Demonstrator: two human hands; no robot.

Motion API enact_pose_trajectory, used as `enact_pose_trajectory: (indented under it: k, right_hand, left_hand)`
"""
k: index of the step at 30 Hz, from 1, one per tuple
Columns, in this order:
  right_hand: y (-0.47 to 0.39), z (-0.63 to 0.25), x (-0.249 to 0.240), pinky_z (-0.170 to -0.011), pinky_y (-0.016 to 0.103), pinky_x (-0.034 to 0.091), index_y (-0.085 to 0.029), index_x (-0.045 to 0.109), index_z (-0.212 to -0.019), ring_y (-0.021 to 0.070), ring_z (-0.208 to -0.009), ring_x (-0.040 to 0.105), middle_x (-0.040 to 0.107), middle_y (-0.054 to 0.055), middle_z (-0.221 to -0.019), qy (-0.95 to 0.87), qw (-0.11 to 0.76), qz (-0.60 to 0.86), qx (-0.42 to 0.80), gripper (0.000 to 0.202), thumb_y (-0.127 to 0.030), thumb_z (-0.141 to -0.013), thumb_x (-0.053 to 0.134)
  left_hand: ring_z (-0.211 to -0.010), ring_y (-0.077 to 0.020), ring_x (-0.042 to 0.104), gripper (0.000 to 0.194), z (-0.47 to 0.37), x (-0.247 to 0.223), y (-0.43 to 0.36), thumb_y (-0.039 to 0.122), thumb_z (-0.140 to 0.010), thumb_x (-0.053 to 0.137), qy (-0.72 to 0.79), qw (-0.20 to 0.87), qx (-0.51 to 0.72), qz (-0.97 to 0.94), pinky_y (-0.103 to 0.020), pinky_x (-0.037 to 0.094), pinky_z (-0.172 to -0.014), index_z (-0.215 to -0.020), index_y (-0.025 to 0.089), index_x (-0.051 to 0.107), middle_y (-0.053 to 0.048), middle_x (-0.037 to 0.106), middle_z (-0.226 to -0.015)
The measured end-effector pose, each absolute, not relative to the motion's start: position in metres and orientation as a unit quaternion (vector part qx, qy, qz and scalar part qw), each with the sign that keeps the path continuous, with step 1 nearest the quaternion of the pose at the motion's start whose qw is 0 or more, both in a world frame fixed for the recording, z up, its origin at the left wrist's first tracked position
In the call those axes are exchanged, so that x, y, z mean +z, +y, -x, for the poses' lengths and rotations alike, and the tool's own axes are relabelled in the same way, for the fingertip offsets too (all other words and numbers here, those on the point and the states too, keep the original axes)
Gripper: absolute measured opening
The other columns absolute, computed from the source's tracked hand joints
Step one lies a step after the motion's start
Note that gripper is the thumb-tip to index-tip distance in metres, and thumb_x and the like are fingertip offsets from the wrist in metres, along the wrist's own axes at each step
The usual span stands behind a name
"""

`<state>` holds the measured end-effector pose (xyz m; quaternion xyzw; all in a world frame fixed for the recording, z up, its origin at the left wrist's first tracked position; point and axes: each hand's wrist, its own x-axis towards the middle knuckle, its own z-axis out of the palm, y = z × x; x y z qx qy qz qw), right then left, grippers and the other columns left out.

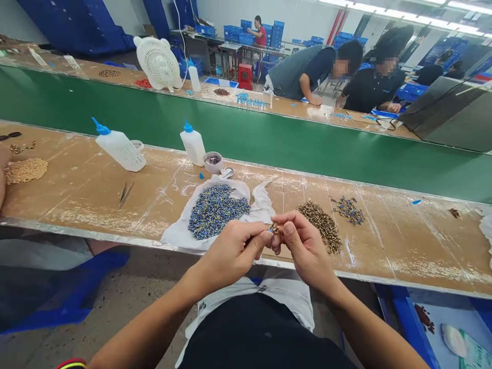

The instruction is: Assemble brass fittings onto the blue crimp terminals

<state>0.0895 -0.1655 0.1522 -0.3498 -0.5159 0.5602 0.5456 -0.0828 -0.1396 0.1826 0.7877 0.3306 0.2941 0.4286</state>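
Both my hands meet over the front edge of the bench. My left hand pinches a small blue part between thumb and forefinger. Close against it, my right hand has its fingers closed on a small gold-and-dark part; fingertips hide most of both. Behind my left hand, a heap of small blue-and-yellow parts lies on a white sheet. To the right of my right hand is a pile of small gold-and-dark pieces, and beyond it a smaller group of blue-and-gold parts.
Two white squeeze bottles with blue nozzles and a tape roll stand along the back edge. Tweezers lie left, near a beige pile. A green conveyor belt runs behind; two people lean over the far bench.
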Motion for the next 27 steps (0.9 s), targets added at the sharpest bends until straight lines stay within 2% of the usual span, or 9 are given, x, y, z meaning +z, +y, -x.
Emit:
enact_pose_trajectory:
  k: [2,4,8,13,27]
  right_hand:
    - [-0.161,-0.089,0.151,-0.060,0.024,0.046,-0.021,0.055,-0.103,0.0110,-0.063,0.054,0.054,-0.003,-0.067,-0.523,0.539,0.359,0.554,0.025,-0.042,-0.102,0.043]
    - [-0.158,-0.089,0.150,-0.058,0.024,0.043,-0.020,0.054,-0.094,0.0106,-0.060,0.051,0.052,-0.004,-0.066,-0.556,0.525,0.381,0.519,0.029,-0.043,-0.103,0.039]
    - [-0.151,-0.091,0.149,-0.054,0.024,0.034,-0.020,0.046,-0.075,0.0095,-0.053,0.045,0.051,-0.004,-0.060,-0.654,0.464,0.421,0.424,0.036,-0.042,-0.103,0.038]
    - [-0.147,-0.091,0.152,-0.052,0.025,0.029,-0.021,0.038,-0.067,0.0091,-0.049,0.039,0.044,-0.005,-0.054,-0.681,0.470,0.448,0.338,0.040,-0.038,-0.104,0.038]
    - [-0.160,-0.090,0.141,-0.056,0.025,0.036,-0.020,0.046,-0.069,0.0110,-0.056,0.048,0.050,-0.001,-0.062,-0.683,0.483,0.394,0.381,0.039,-0.034,-0.104,0.034]
  left_hand:
    - [-0.057,-0.0086,0.045,0.036,0.084,0.179,-0.137,0.032,-0.102,0.042,0.333,0.493,0.287,-0.750,-0.021,0.033,-0.057,-0.075,0.015,0.059,0.003,0.050,-0.061]
    - [-0.058,-0.0091,0.045,0.038,0.083,0.173,-0.136,0.036,-0.102,0.041,0.328,0.542,0.287,-0.718,-0.021,0.034,-0.057,-0.075,0.015,0.058,0.003,0.050,-0.061]
    - [-0.059,-0.0098,0.047,0.040,0.077,0.165,-0.137,0.041,-0.101,0.040,0.322,0.580,0.293,-0.689,-0.022,0.036,-0.059,-0.075,0.014,0.055,0.001,0.051,-0.062]
    - [-0.060,-0.0106,0.046,0.041,0.071,0.161,-0.144,0.041,-0.102,0.037,0.337,0.572,0.312,-0.680,-0.024,0.037,-0.061,-0.074,0.015,0.052,0.001,0.051,-0.063]
    - [-0.061,-0.0109,0.034,0.039,0.069,0.163,-0.164,0.039,-0.102,0.038,0.370,0.500,0.339,-0.706,-0.026,0.029,-0.060,-0.070,0.017,0.043,0.003,0.039,-0.064]
